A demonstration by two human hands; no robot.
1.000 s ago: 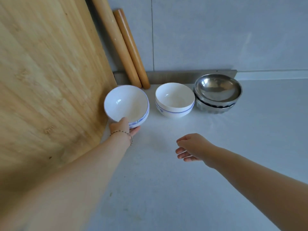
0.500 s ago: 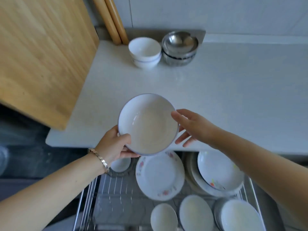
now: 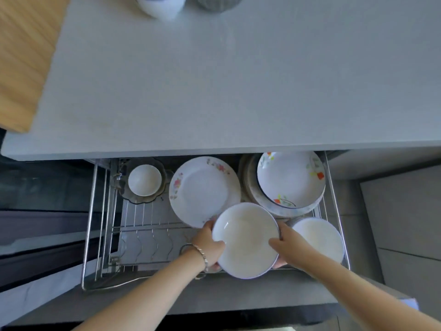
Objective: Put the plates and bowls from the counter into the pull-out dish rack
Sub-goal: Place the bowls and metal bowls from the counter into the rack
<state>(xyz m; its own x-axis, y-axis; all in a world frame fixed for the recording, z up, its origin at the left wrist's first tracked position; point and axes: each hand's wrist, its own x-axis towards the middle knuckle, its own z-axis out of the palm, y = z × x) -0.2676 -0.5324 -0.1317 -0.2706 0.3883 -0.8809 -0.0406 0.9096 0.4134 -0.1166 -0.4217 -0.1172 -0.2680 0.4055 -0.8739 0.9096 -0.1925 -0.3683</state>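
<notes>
Placement step in hand. White bowl (image 3: 245, 240) held over the front middle of the pull-out dish rack (image 3: 95, 225), mouth up and tipped slightly toward the camera. Left hand (image 3: 208, 244) has its grip closed on the bowl's left rim, thumb over the edge; right hand (image 3: 285, 244) closed on the right rim, fingers under. Whether the bowl's base already touches the rack wires cannot be told; the bowl hides what lies beneath it. Close neighbours: flowered plate (image 3: 202, 191) just behind, overlapped at its near edge by the bowl; stack of patterned plates (image 3: 290, 182) behind to the right; another white bowl (image 3: 318, 240) just beside on the right. Small bowl (image 3: 144, 179) sits in a glass dish at the rack's back left. Left front of the rack is bare wire. On the bench (image 3: 214, 80), a white bowl stack (image 3: 158, 5) and a metal bowl (image 3: 214, 3) remain at the far edge, cut off by the frame. Next move, as judged: lower level into the gap without knocking the neighbouring rims, release both grips, then go back for the bench bowls.
</notes>
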